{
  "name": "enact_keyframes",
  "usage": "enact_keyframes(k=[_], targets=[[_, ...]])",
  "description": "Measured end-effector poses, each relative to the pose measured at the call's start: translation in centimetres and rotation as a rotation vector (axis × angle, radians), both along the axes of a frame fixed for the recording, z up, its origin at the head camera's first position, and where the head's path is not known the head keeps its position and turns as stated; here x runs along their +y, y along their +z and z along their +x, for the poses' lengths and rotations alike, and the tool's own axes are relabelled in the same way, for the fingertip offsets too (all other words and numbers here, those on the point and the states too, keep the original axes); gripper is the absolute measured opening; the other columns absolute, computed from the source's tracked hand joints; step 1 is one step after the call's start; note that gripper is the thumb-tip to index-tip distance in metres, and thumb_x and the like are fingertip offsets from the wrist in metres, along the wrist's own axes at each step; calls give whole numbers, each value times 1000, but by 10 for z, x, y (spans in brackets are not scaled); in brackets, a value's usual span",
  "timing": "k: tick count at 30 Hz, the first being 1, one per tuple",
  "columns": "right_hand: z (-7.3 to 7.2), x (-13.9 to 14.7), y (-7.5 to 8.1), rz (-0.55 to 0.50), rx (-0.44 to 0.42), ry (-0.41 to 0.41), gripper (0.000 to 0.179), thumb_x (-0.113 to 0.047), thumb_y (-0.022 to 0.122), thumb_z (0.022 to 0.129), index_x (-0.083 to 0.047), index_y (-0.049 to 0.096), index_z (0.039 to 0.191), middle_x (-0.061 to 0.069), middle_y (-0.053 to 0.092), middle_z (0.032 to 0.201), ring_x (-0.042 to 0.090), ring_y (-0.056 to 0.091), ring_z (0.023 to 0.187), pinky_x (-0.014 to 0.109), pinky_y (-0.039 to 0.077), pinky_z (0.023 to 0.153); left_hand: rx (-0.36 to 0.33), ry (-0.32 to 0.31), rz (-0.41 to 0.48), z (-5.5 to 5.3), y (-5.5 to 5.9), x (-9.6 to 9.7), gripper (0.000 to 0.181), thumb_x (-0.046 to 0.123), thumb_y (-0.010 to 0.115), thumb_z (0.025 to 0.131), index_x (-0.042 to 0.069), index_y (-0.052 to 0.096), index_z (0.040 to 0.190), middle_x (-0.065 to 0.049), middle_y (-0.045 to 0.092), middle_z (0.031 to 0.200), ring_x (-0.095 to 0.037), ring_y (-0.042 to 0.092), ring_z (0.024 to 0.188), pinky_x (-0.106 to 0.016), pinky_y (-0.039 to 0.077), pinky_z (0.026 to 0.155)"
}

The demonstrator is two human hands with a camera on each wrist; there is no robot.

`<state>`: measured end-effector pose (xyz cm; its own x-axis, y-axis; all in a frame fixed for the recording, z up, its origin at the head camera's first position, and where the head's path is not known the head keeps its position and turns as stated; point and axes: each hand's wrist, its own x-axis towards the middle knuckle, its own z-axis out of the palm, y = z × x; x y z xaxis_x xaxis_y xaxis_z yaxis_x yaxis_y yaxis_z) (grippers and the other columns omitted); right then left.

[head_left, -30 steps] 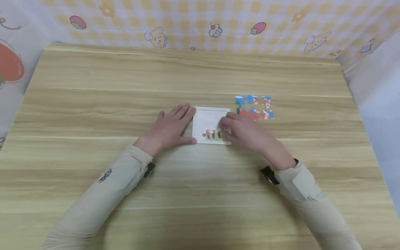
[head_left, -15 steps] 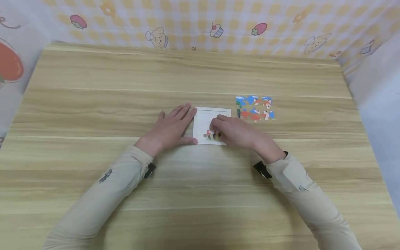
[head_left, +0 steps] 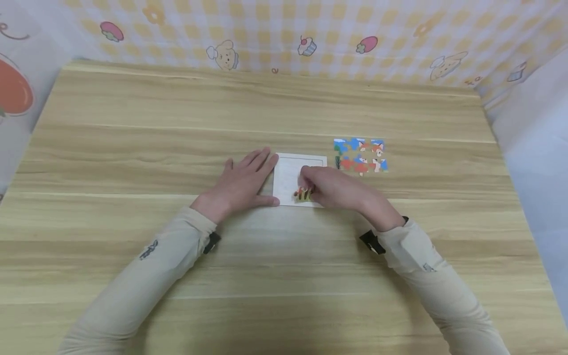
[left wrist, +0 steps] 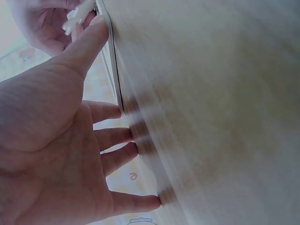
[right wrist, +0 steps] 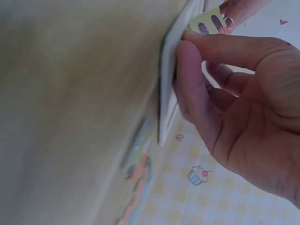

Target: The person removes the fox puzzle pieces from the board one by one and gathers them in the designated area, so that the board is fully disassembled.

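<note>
A white puzzle tray [head_left: 288, 170] lies flat on the table. My left hand [head_left: 239, 182] rests beside it with fingers spread, thumb and index fingertip at its left corners. My right hand [head_left: 341, 188] reaches over the tray from the right and pinches a small strip of jigsaw pieces [head_left: 303, 195], yellow with dark stripes and some red. In the left wrist view the jigsaw strip [left wrist: 77, 18] is tilted up above the tray's edge. Its striped face [right wrist: 205, 23] shows past the right fingertips in the right wrist view. The right fingers hide part of the strip.
Several loose jigsaw pieces [head_left: 361, 166], blue, red and white with fox pictures, lie in rows just right of the tray. A yellow checked cloth [head_left: 266, 34] hangs behind the wood-grain table [head_left: 284, 276].
My right hand has shifted left over the tray and taken hold of the striped jigsaw strip, which was lying flat and is now tilted up. My left hand has stayed in place.
</note>
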<state>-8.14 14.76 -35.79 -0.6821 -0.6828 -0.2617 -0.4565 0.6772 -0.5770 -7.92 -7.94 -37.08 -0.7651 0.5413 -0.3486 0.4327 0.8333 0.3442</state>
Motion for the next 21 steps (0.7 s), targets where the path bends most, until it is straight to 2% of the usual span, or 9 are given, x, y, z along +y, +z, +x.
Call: enact_keyframes(k=[8, 12, 14, 17, 21], targets=[[2, 8, -5, -91, -3, -45, 20, 5, 58, 82, -11, 55, 94, 0, 59, 84, 15, 51, 70, 29, 45, 66, -9, 8, 7, 0, 2, -1, 96, 57, 58, 83, 11, 8, 150, -9, -1, 155, -28, 0, 140, -68, 8, 100], [3, 18, -5, -222, -96, -112, 15, 0, 56, 87, -11, 54, 97, 1, 59, 90, 15, 55, 80, 31, 49, 62, -20, 11, 18, 0, 2, 1, 96, 57, 59, 82, 12, 9, 150, -9, -1, 155, -27, -1, 140, -67, 8, 100], [4, 25, -1, -301, -161, -149, 13, -2, 54, 89, -10, 52, 99, 3, 59, 95, 16, 56, 89, 33, 51, 63, -26, 11, 25, 0, 2, 2, 96, 56, 60, 82, 12, 9, 150, -9, -1, 155, -27, -1, 140, -67, 8, 100], [4, 37, 9, -404, -248, -193, 11, -3, 53, 92, -6, 51, 102, 8, 56, 99, 24, 56, 93, 39, 53, 64, -32, 15, 26, -1, 1, 3, 96, 56, 60, 81, 12, 9, 150, -9, 0, 155, -27, 0, 140, -67, 8, 100], [5, 59, 20, -463, -232, -238, 12, -2, 50, 94, 0, 49, 106, 14, 53, 97, 34, 56, 88, 43, 54, 61, -30, 19, 23, 0, 2, 2, 96, 56, 61, 82, 12, 9, 150, -9, 0, 155, -27, 0, 140, -67, 8, 100]])
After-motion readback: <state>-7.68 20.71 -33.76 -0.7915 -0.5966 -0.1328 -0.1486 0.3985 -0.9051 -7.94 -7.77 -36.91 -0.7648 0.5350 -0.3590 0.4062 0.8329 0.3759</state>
